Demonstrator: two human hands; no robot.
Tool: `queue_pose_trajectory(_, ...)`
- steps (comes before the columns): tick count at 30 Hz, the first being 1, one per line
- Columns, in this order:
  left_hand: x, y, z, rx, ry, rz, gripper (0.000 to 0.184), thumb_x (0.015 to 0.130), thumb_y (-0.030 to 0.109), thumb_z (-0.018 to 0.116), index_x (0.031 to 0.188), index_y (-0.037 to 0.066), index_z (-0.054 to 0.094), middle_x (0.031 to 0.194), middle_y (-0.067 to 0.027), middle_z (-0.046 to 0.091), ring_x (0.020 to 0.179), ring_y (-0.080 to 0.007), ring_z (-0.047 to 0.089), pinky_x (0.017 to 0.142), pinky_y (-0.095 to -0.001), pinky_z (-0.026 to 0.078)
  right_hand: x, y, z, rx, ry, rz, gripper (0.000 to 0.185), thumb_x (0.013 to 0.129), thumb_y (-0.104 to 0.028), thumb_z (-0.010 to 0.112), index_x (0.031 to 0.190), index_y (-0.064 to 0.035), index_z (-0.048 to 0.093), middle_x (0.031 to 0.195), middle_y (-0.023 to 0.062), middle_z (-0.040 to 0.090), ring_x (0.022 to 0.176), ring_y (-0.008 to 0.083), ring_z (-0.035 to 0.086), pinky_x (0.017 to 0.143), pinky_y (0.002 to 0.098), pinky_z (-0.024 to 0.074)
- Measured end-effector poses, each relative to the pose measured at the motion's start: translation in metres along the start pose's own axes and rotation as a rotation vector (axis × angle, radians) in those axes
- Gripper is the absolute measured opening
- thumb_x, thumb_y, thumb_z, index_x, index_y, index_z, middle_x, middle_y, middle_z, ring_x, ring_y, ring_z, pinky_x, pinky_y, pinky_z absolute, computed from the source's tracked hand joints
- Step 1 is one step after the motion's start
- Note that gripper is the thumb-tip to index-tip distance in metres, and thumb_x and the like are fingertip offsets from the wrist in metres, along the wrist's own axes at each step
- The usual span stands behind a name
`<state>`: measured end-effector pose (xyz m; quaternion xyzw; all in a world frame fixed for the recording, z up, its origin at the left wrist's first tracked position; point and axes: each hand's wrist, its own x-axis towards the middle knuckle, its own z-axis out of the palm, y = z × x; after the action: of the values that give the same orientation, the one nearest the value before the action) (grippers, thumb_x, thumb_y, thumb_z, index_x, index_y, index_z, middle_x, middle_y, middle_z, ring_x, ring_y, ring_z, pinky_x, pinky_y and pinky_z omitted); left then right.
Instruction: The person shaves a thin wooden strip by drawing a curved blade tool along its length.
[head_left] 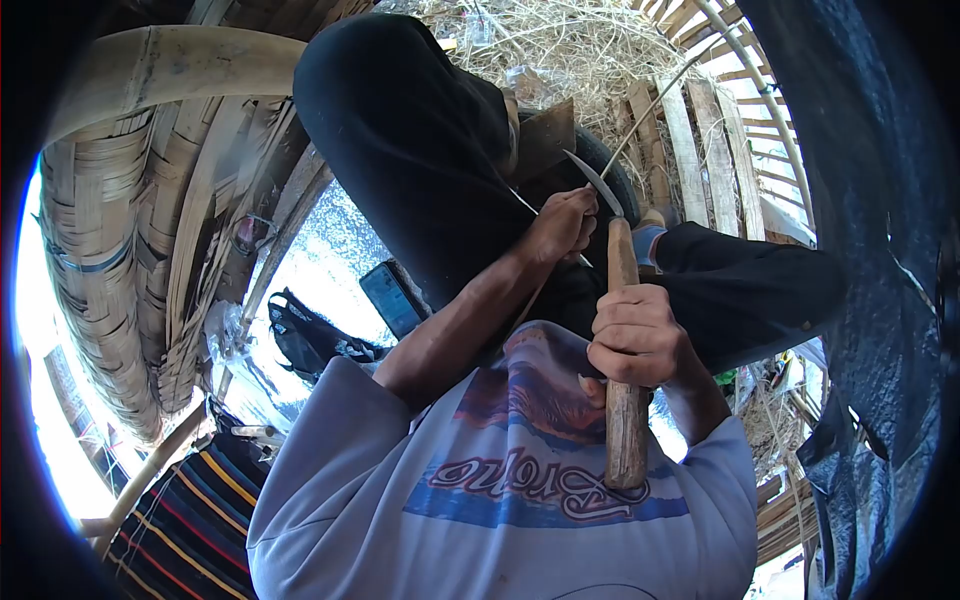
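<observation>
My right hand is wrapped round the long wooden handle of a knife, whose butt end lies against the shirt. The knife's curved blade points up and to the left, beside the fingers of my left hand. Those fingers are closed on a thin strip, which runs up to the right, past the blade. Whether the blade touches the strip I cannot tell. Both hands are between my bent legs in dark trousers.
A phone and a black bag lie left of my left forearm. Woven bamboo stands at the left. Straw and wooden slats are at the top. Dark plastic sheeting hangs at the right.
</observation>
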<state>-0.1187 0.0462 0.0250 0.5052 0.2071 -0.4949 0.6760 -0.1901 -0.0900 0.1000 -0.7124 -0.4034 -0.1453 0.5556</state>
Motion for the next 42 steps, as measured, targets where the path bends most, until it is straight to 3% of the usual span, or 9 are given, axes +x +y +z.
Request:
queue_pose_trajectory(5,-0.002,0.003,0.002,0.058,0.037,-0.034,0.030,0.100,0.035,0.037,0.078,0.017,0.043,0.053,0.0089,0.027,0.042,-0.0039,0.020,0.039,-0.0243,0.017,-0.001,0.002,0.000,0.005,-0.036,-0.002,0.019,0.070,-0.015,0.070,0.075,-0.0057,0.054,0.059,0.0011,0.048,0.053,0.0171,0.055,0.054,0.0306,0.0512)
queue_pose_trajectory(25,0.002,0.003,0.001,-0.018,-0.015,-0.051,0.038,0.100,0.043,0.038,0.072,0.018,0.040,0.050,0.0074,0.026,0.037,-0.0053,0.021,0.035,-0.0260,0.016,-0.008,0.024,-0.005,-0.046,-0.089,-0.137,0.020,0.072,-0.014,0.072,0.071,-0.0063,0.053,0.057,-0.0015,0.042,0.050,0.0152,0.052,0.048,0.0272,0.0455)
queue_pose_trajectory(27,-0.008,-0.003,0.007,0.009,-0.080,-0.089,0.038,0.100,0.043,0.039,0.072,0.018,0.040,0.050,0.0074,0.026,0.037,-0.0054,0.021,0.035,-0.0258,0.016,-0.017,0.047,-0.020,-0.311,-0.217,-0.024,0.021,0.068,-0.016,0.073,0.071,-0.0084,0.055,0.056,-0.0010,0.045,0.050,0.0154,0.053,0.046,0.0279,0.0433)
queue_pose_trajectory(28,-0.009,-0.008,0.003,0.019,-0.074,-0.088,0.038,0.100,0.045,0.040,0.072,0.018,0.040,0.049,0.0071,0.027,0.036,-0.0054,0.021,0.035,-0.0255,0.017,-0.028,0.059,-0.031,-0.322,-0.210,-0.027,0.021,0.068,-0.016,0.073,0.071,-0.0084,0.055,0.056,-0.0010,0.045,0.050,0.0154,0.053,0.046,0.0279,0.0433)
queue_pose_trajectory(30,-0.018,0.005,0.001,0.004,-0.078,-0.072,0.039,0.100,0.046,0.040,0.072,0.019,0.040,0.049,0.0074,0.026,0.037,-0.0051,0.021,0.036,-0.0248,0.016,-0.039,0.071,-0.051,-0.211,0.039,0.280,0.023,0.064,-0.019,0.075,0.070,-0.0093,0.055,0.057,0.0002,0.047,0.049,0.0169,0.053,0.045,0.0294,0.0419)
queue_pose_trajectory(33,-0.011,0.013,0.005,-0.054,-0.093,-0.016,0.041,0.099,0.049,0.041,0.071,0.019,0.039,0.049,0.0075,0.027,0.038,-0.0047,0.021,0.037,-0.0240,0.016,-0.024,0.048,-0.050,-0.336,-0.081,0.093,0.023,0.063,-0.019,0.076,0.068,-0.0086,0.056,0.054,0.0018,0.047,0.045,0.0191,0.051,0.044,0.0315,0.0418)
queue_pose_trajectory(35,-0.010,0.010,0.004,0.007,-0.046,-0.029,0.041,0.099,0.049,0.041,0.072,0.019,0.039,0.050,0.0072,0.028,0.038,-0.0042,0.022,0.036,-0.0234,0.016,-0.016,0.039,-0.038,-0.304,-0.084,0.082,0.023,0.061,-0.016,0.076,0.069,-0.0082,0.055,0.054,0.0025,0.047,0.046,0.0195,0.052,0.044,0.0309,0.0417)
queue_pose_trajectory(37,-0.007,0.004,-0.001,0.013,-0.035,-0.028,0.041,0.099,0.049,0.041,0.072,0.018,0.040,0.050,0.0069,0.028,0.038,-0.0041,0.022,0.036,-0.0231,0.017,-0.014,0.035,-0.028,-0.159,0.051,0.140,0.024,0.060,-0.014,0.076,0.070,-0.0079,0.055,0.055,0.0022,0.047,0.047,0.0192,0.053,0.045,0.0296,0.0426)
queue_pose_trajectory(42,0.003,-0.003,-0.005,-0.051,-0.039,0.030,0.039,0.100,0.045,0.042,0.073,0.016,0.042,0.050,0.0061,0.030,0.036,-0.0050,0.023,0.034,-0.0230,0.019,0.002,0.007,-0.040,-0.146,0.150,0.082,0.023,0.063,-0.013,0.074,0.072,-0.0073,0.055,0.058,0.0016,0.049,0.049,0.0184,0.054,0.047,0.0293,0.0456)
